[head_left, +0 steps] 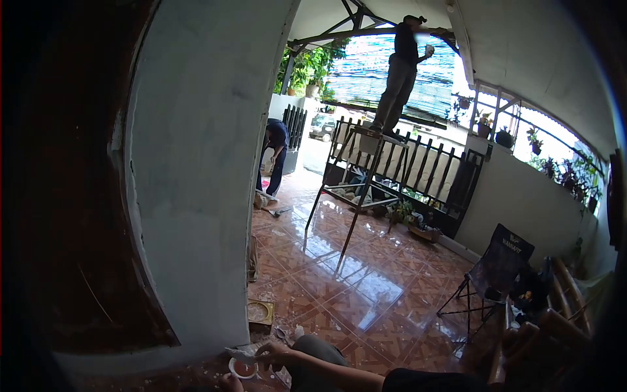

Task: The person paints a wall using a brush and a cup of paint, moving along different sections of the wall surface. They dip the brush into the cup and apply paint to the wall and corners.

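At the bottom of the view, my right hand (275,355) is closed on a putty knife (241,355), its pale, smeared blade held over a small round tub (244,370). The tub has a white rim and a reddish-brown inside. My left hand (230,383) grips the tub at its left side, partly cut off by the frame edge. Beside them rises a white wall (189,183) with grey patches and a rough edge along a dark brown panel (72,196).
A person (401,72) stands on a tall metal scaffold stand (366,144). Another person (275,153) bends near the gate. A folding chair (499,261) stands at right on the glossy tiled floor (372,281). A yellowish square tray (260,312) lies by the wall.
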Tool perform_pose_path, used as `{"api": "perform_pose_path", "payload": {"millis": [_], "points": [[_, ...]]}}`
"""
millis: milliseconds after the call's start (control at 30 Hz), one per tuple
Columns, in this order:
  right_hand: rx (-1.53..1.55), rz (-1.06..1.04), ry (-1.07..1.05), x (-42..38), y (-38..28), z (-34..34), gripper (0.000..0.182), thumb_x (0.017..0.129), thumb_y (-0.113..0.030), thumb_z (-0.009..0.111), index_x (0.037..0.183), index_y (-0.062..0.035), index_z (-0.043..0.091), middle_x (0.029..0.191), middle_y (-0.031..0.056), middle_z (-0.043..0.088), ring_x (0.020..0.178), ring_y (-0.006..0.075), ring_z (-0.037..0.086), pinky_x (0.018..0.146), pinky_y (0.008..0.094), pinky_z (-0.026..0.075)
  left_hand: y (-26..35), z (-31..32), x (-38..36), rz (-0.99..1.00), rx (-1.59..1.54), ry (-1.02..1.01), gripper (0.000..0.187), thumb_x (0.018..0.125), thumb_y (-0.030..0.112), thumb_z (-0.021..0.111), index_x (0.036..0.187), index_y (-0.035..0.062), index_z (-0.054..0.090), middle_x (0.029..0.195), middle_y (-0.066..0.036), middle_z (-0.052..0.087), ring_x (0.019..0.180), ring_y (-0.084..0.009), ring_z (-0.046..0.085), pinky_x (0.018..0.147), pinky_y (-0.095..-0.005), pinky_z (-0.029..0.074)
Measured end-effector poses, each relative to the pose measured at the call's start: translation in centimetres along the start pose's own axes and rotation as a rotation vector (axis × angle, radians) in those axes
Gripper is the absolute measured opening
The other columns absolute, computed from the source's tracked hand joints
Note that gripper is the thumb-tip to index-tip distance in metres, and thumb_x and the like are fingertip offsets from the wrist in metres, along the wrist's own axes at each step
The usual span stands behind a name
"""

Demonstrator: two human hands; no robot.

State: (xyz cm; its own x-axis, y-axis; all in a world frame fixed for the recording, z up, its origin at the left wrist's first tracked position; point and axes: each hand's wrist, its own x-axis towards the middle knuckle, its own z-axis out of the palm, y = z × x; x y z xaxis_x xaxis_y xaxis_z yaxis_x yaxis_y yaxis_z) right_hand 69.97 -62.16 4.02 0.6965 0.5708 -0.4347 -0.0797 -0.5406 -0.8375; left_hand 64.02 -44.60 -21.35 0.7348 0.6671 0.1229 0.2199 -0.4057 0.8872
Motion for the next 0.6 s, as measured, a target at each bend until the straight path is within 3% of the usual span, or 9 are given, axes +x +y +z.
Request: {"api": "perform_pose_path", "payload": {"millis": [167,200,233,400,567,600], "points": [[-0.007,0.077,-0.076,0.9,1.4,0.2,0.026,0.079,-0.026,0.058,0.094,-0.005,0.06,0.067,0.0049,0.062,0.052,0.0114,0.058,0.04,0.0243,0.045,3.9,-0.5,-0.3,0.012,-0.094,0.024,0.033,0.075,0.034,0.052,0.077,0.0033,0.063,0.074,-0.014,0.061,0.071,-0.0286,0.058,0.068,-0.0374,0.044],[0.079,0.067,-0.101,1.0,1.7,0.4,0.025,0.077,-0.026,0.058,0.09,-0.0043,0.061,0.07,0.0085,0.063,0.055,0.0175,0.06,0.044,0.0294,0.048,4.4,-0.6,-0.4,0.013,-0.111,0.029,0.034,0.076,0.035,0.051,0.077,0.0035,0.063,0.075,-0.014,0.061,0.071,-0.0285,0.058,0.069,-0.0376,0.044],[0.077,0.068,-0.101,1.3,1.9,0.5,0.025,0.077,-0.026,0.058,0.09,-0.0043,0.061,0.07,0.0085,0.063,0.055,0.0175,0.06,0.044,0.0294,0.048,4.9,-0.7,-0.4,0.015,-0.128,0.033,0.035,0.076,0.037,0.051,0.078,0.0037,0.063,0.075,-0.014,0.062,0.072,-0.0285,0.058,0.07,-0.0377,0.044],[-0.28,0.104,0.031,2.3,2.0,1.4,0.025,0.076,-0.026,0.057,0.087,-0.0039,0.061,0.072,0.0112,0.063,0.06,0.0222,0.061,0.049,0.0335,0.048,6.6,-1.1,-1.0,0.019,-0.192,0.045,0.04,0.078,0.042,0.049,0.081,0.0046,0.064,0.078,-0.014,0.063,0.074,-0.0285,0.058,0.072,-0.0384,0.044],[-0.567,0.134,0.14,3.2,1.6,2.7,0.025,0.075,-0.026,0.057,0.085,-0.0036,0.061,0.074,0.0133,0.063,0.064,0.026,0.062,0.053,0.0367,0.049,7.7,-1.2,-1.3,0.149,-0.145,0.105,0.034,0.08,0.035,0.048,0.077,0.005,0.063,0.075,-0.013,0.062,0.067,-0.0295,0.057,0.064,-0.0371,0.044],[-0.694,0.035,0.2,3.4,1.7,3.2,0.027,0.073,-0.028,0.057,0.083,-0.0035,0.061,0.076,0.0148,0.062,0.069,0.0283,0.062,0.057,0.0388,0.049,7.8,-1.1,-1.4,0.146,-0.149,0.107,0.034,0.08,0.035,0.048,0.077,0.005,0.063,0.075,-0.013,0.062,0.067,-0.0295,0.057,0.064,-0.0371,0.044]]}}
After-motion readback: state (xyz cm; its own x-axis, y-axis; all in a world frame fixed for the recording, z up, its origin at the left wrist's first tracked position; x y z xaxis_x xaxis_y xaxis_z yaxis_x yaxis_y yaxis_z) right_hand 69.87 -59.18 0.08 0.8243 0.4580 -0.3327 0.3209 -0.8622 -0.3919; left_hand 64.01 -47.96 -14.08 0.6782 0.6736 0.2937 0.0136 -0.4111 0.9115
